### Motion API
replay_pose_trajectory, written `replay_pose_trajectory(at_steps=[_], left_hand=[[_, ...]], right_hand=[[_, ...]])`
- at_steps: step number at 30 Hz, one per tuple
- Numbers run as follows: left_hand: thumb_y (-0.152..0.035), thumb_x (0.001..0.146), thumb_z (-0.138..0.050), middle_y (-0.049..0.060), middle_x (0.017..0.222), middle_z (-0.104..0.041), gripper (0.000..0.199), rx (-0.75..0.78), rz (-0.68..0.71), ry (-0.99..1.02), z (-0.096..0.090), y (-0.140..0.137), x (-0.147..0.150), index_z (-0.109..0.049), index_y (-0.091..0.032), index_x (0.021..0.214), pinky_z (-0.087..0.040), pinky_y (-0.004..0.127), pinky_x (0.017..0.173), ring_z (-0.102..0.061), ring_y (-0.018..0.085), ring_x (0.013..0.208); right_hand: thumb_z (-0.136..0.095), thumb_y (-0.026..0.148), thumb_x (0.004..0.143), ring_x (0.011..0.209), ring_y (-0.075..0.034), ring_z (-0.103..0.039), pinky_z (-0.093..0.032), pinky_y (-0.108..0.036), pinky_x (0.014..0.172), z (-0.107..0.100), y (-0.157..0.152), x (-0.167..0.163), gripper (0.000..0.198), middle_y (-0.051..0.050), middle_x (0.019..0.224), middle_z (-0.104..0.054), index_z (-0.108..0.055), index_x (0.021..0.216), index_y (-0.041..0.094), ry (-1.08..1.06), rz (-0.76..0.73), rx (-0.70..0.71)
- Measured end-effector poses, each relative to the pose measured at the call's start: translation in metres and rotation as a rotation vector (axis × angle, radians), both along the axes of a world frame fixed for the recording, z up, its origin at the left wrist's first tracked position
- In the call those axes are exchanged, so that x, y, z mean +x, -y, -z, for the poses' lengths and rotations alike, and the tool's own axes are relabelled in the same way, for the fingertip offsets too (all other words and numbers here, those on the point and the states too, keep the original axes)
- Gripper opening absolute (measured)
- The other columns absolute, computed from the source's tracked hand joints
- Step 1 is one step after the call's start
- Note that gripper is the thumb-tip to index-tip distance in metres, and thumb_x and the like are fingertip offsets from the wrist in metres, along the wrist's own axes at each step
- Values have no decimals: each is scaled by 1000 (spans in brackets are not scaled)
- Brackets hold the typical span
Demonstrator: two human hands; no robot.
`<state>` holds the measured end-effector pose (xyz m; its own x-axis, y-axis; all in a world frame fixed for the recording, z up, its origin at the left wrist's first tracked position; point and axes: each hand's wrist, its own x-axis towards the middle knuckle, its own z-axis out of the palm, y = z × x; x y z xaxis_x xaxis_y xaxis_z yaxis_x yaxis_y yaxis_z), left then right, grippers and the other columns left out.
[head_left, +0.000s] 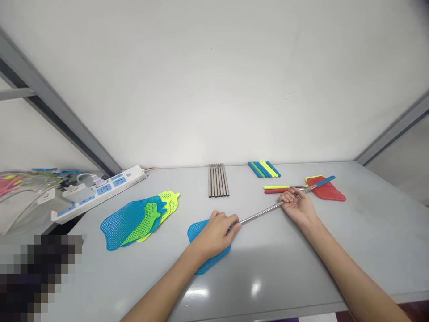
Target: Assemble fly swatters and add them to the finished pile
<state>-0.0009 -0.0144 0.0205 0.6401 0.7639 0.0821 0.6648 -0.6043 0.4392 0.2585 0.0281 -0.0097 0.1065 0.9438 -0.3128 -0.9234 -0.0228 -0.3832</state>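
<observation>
A fly swatter with a blue mesh head [214, 261], a metal rod [261, 213] and a blue handle [325, 180] stretches between my two hands. My left hand [217, 232] is closed over the neck, where head and rod meet, and hides that joint. Palm up, my right hand [298, 208] has its fingers curled around the rod just short of the handle. Close behind the right hand lie a red swatter head [326, 190] and two handles, one yellow [276, 187] and one red [271, 191].
Blue, green and yellow swatter heads [125, 221] overlap on the left of the grey table [278, 277]. Several metal rods [218, 181] and coloured handles [264, 169] lie in rows near the wall. A power strip [100, 192] with plugs and bagged items sits far left.
</observation>
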Motion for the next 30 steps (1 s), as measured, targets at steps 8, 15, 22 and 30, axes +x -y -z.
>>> replay_pose_trajectory(at_steps=[8,15,22,30], left_hand=[[-27,86,-20,1,63,-47,29,67,-12,-92,6,-2,0,-41,-18,69,-32,29,67,-43,14,63],[-24,86,-23,2,62,-46,28,118,-77,-94,7,-10,-5,-42,-18,67,-32,28,64,-42,16,66],[-36,85,-23,1,68,-50,31,92,-42,-47,6,-17,-8,-47,-19,74,-32,29,69,-44,15,68],[-35,86,-21,-1,65,-49,33,93,-15,-68,7,-18,-6,-46,-19,73,-31,29,69,-45,13,65]], right_hand=[[-40,13,75,39,-6,-26,-32,-19,36,-2,2,-5,23,7,48,-21,-26,57,19,-32,1,-21],[-42,15,73,37,-8,-22,-30,-21,36,2,5,-8,36,7,43,-15,-14,51,19,-58,2,38],[-40,15,74,37,-7,-27,-32,-20,38,-2,7,-15,34,6,42,-21,-16,50,18,-12,12,56],[-42,17,73,37,-6,-27,-32,-21,39,-4,9,-15,37,6,40,-20,-14,49,18,-12,5,107]])
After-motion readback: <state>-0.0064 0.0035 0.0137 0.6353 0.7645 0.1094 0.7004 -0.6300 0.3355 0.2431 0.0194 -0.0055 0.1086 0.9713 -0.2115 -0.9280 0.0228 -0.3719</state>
